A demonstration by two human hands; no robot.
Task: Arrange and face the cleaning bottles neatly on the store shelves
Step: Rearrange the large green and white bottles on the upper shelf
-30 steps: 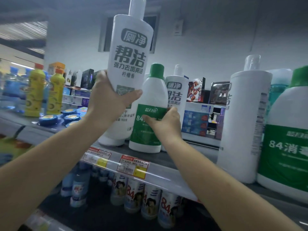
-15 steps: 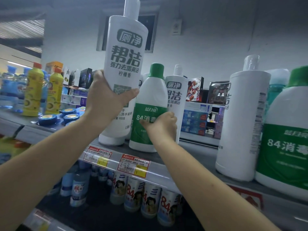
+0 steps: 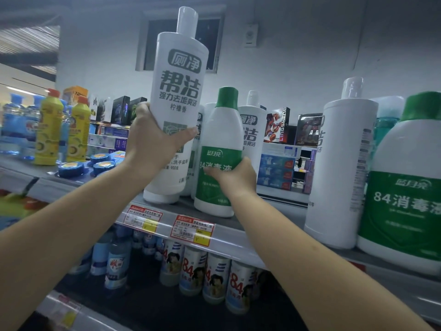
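My left hand [image 3: 152, 142] grips the tall white bottle [image 3: 177, 111], thumb across its label, base at the shelf [image 3: 238, 231] edge. At its 4 o'clock, touching it, stands the green-capped bottle [image 3: 220, 149]; my right hand [image 3: 235, 176] curls round its label. Another white bottle [image 3: 338, 173] stands at 3 o'clock.

Grey metal store shelf [image 3: 241, 231] with price tags along front edge, bearing upright white and green-capped plastic cleaning bottles [image 3: 340, 173], yellow bottles [image 3: 49, 130], flat blue round tins [image 3: 70, 168].
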